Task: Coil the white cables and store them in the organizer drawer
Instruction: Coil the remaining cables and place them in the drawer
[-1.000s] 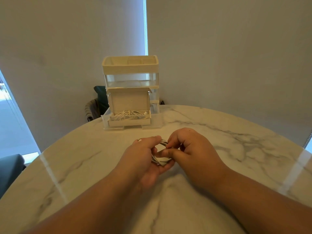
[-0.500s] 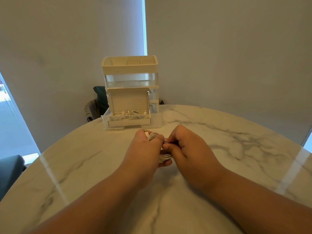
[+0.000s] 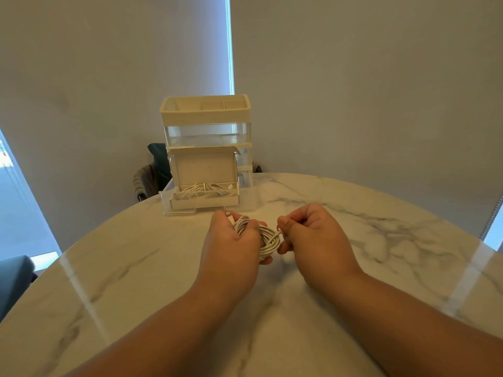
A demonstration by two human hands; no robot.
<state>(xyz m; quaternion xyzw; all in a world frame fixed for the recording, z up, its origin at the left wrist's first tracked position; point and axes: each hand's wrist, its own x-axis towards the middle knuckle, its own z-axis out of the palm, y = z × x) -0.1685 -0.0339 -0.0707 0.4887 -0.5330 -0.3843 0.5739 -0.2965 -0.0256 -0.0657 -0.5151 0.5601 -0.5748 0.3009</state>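
Organizer (image 3: 205,118) stands at the far edge of the marble tabletop (image 3: 130,270). Top tray holds open compartments, contents not discernible. Clear middle tier is closed. Bottom drawer (image 3: 166,198) is pulled out; in it sits a cardboard box (image 3: 204,200), lid raised, containing bundled white cables (image 3: 202,188).

Coiled white cable (image 3: 269,240) is held above the tabletop, in front of the drawer. Left hand (image 3: 231,246) grips the coil, fingers curled round it, a connector end (image 3: 228,213) protruding at the top. Right hand (image 3: 311,235), just beside it, pinches a strand at the coil's right edge. Both forearms reach in from the near edge.
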